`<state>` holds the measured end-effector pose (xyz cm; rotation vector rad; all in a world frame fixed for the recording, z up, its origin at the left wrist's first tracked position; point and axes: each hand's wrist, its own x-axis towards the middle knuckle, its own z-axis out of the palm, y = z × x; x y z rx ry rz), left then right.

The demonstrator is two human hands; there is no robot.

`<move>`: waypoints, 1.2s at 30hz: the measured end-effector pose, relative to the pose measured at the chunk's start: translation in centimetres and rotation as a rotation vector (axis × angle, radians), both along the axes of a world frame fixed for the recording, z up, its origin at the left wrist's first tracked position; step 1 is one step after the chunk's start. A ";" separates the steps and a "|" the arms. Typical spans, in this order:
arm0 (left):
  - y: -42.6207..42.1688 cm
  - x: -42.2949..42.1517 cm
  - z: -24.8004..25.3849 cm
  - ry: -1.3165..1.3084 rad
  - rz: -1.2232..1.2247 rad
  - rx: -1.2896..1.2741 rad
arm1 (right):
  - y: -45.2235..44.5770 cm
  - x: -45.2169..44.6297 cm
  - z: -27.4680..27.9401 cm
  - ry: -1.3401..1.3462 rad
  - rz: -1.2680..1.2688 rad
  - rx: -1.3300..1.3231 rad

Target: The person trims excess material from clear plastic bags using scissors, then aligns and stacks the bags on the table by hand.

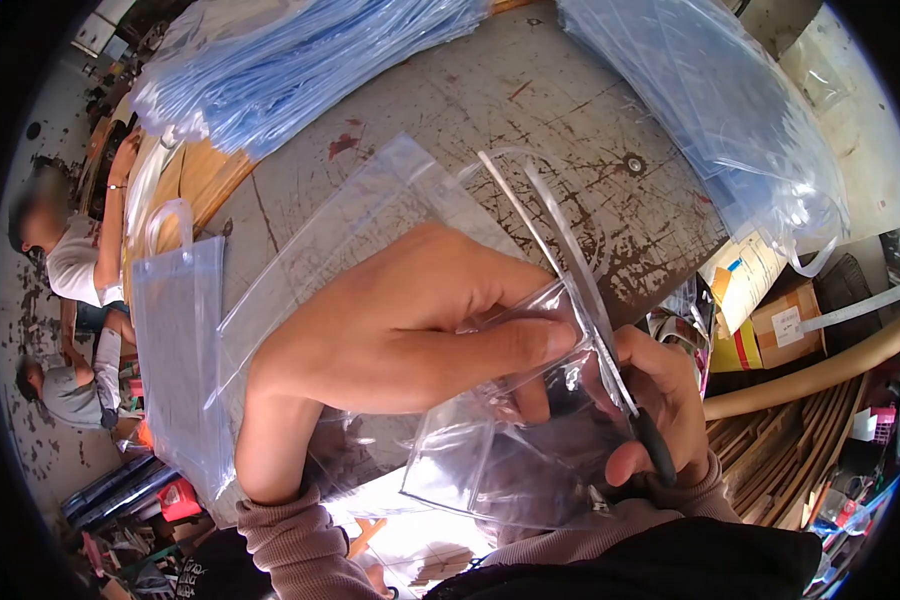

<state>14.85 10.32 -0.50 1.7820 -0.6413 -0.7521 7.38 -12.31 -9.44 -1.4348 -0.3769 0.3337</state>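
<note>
Clear plastic bag [450, 460]: at the lower centre of the frame, crumpled and glossy, under and between the two hands.
Left hand [400, 330]: reaching in from the lower left, thumb and fingers pressed together on the film near the middle of the frame.
Right hand [675, 400]: right of centre, fingers curled around the dark handle of the scissors, clamped on it as far as I can see.
Scissors [610, 365]: slanting toward the upper centre, close by the left thumb, blades parted at the tips; whether they bite on film I can't tell.
Flat clear film [350, 210]: left of centre, running out from beneath the left hand; whether it belongs to that bag I can't tell.
Tabletop [470, 95]: grey, scratched through to brown.
Bluish plastic stacks: one pile [310, 75] at the upper left, another pile [700, 100] at the upper right.
Handled bag [175, 340]: at the left, loop upward.
Cardboard box [790, 320]: at the right, beside the table.
Two other people: along the left edge.
</note>
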 end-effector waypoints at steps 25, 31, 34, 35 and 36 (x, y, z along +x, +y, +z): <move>-0.2 0.1 0.7 -0.004 -0.088 0.012 | 1.0 -0.5 0.9 0.115 -0.002 0.149; 0.0 0.4 -0.2 0.040 -0.073 -0.059 | 0.4 0.0 1.7 0.121 -0.265 0.154; 0.3 0.6 0.4 -0.028 -0.084 0.008 | -0.9 0.8 1.3 -0.061 -0.396 -0.198; 0.5 0.7 0.5 -0.015 -0.071 0.022 | -1.1 1.2 1.2 -0.206 -0.484 -0.404; 0.8 0.9 0.5 -0.002 -0.058 0.037 | -1.3 1.5 1.0 -0.319 -0.512 -0.547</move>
